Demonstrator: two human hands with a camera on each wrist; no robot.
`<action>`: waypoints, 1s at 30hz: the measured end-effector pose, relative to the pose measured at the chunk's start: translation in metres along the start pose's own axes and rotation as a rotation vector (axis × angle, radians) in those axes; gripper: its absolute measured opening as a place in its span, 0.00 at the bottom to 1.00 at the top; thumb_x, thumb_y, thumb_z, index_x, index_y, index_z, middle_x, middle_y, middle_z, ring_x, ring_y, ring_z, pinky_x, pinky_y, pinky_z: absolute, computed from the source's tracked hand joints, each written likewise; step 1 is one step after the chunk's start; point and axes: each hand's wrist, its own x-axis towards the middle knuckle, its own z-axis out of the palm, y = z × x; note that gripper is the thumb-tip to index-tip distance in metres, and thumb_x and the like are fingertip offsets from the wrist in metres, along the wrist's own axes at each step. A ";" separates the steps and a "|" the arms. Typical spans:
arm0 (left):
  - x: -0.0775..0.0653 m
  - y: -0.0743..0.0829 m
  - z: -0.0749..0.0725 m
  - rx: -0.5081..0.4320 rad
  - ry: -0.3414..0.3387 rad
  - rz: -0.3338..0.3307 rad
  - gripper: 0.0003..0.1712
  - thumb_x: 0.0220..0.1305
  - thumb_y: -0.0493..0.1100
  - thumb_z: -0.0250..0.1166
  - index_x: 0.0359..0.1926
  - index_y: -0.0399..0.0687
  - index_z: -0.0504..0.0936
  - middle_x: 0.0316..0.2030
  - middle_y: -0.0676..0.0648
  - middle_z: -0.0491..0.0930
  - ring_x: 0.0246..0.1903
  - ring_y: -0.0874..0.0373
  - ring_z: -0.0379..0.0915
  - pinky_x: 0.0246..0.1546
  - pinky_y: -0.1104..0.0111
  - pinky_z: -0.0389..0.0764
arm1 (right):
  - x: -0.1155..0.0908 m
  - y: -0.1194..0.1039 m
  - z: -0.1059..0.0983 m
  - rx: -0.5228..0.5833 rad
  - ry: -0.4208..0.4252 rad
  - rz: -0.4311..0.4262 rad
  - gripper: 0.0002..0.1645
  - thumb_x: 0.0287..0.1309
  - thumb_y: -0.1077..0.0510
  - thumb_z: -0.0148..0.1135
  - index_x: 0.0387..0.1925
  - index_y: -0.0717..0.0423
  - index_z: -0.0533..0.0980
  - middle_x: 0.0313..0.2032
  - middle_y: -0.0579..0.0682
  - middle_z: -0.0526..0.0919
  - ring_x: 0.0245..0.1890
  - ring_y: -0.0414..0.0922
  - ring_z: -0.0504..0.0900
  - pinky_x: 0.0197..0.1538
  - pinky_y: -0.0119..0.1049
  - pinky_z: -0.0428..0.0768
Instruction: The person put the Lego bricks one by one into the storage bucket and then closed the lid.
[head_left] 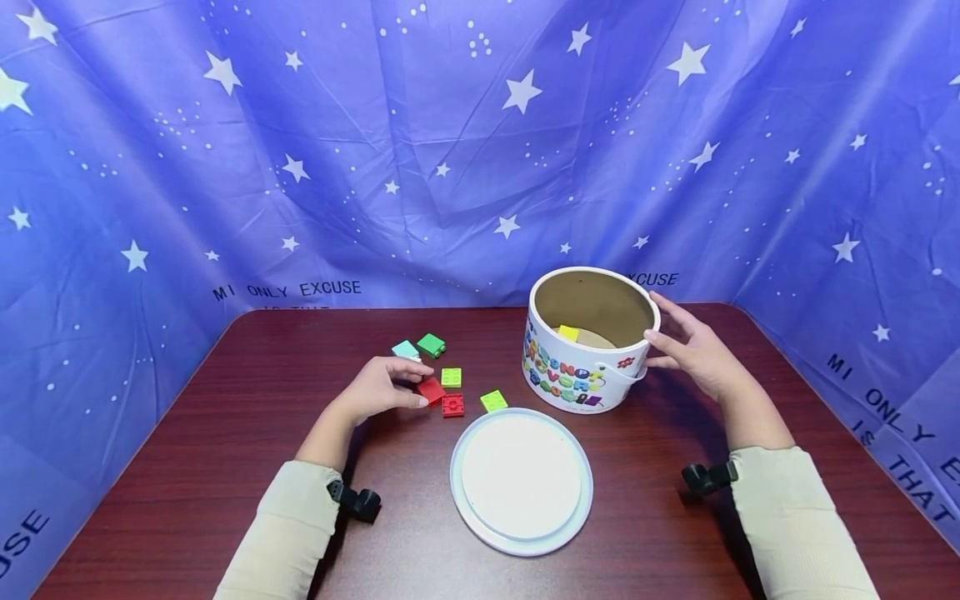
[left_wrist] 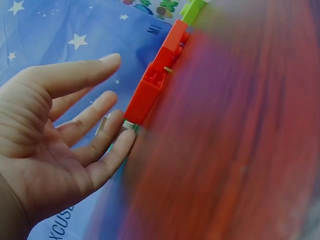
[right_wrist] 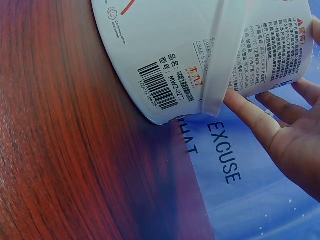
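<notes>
My left hand [head_left: 380, 390] hovers at a red brick [head_left: 431, 391], its thumb and fingers spread to either side. In the left wrist view the fingers [left_wrist: 107, 160] are loosely bent beside the red brick [left_wrist: 145, 100], and no brick is pinched. Another red brick [head_left: 453, 406] lies just to the right. My right hand [head_left: 701, 354] touches the right side of a round white bucket [head_left: 570, 379], with extended fingers near its rim. In the right wrist view, fingertips rest against the bucket wall [right_wrist: 155, 55] by the white handle [right_wrist: 220, 60]. A yellow brick [head_left: 568, 333] lies inside the bucket.
A round white lid [head_left: 521, 477] lies on the dark red wooden table [head_left: 645, 533] in front of the bucket. Around the left hand are lime bricks [head_left: 452, 377], a green brick [head_left: 431, 345] and a light blue brick [head_left: 406, 350]. Behind hangs a blue starry curtain [head_left: 420, 167].
</notes>
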 end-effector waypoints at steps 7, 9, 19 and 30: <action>0.005 -0.004 0.003 0.125 -0.047 -0.006 0.30 0.43 0.35 0.80 0.52 0.41 0.85 0.49 0.43 0.82 0.46 0.50 0.78 0.45 0.61 0.82 | 0.000 0.000 0.000 0.001 -0.001 0.004 0.42 0.70 0.64 0.52 0.76 0.60 0.44 0.64 0.77 0.53 0.47 0.33 0.78 0.42 0.41 0.85; 0.006 -0.005 0.005 0.161 -0.051 -0.011 0.30 0.42 0.36 0.80 0.52 0.44 0.85 0.49 0.45 0.83 0.44 0.53 0.78 0.42 0.64 0.82 | 0.000 0.000 -0.001 0.001 -0.001 0.003 0.42 0.70 0.64 0.52 0.76 0.60 0.44 0.64 0.77 0.53 0.47 0.33 0.78 0.42 0.41 0.85; 0.008 -0.008 0.009 0.264 -0.048 -0.004 0.30 0.41 0.37 0.80 0.51 0.43 0.85 0.42 0.46 0.84 0.30 0.58 0.73 0.32 0.67 0.78 | 0.000 0.001 0.000 0.000 -0.002 0.002 0.41 0.70 0.64 0.52 0.76 0.60 0.44 0.63 0.75 0.54 0.47 0.34 0.77 0.42 0.41 0.85; 0.008 -0.006 0.008 0.267 -0.034 0.006 0.23 0.43 0.37 0.80 0.45 0.43 0.88 0.35 0.50 0.84 0.37 0.56 0.77 0.33 0.66 0.80 | -0.001 -0.001 0.000 -0.014 -0.010 -0.004 0.41 0.70 0.64 0.52 0.76 0.61 0.43 0.63 0.77 0.54 0.47 0.33 0.77 0.42 0.42 0.84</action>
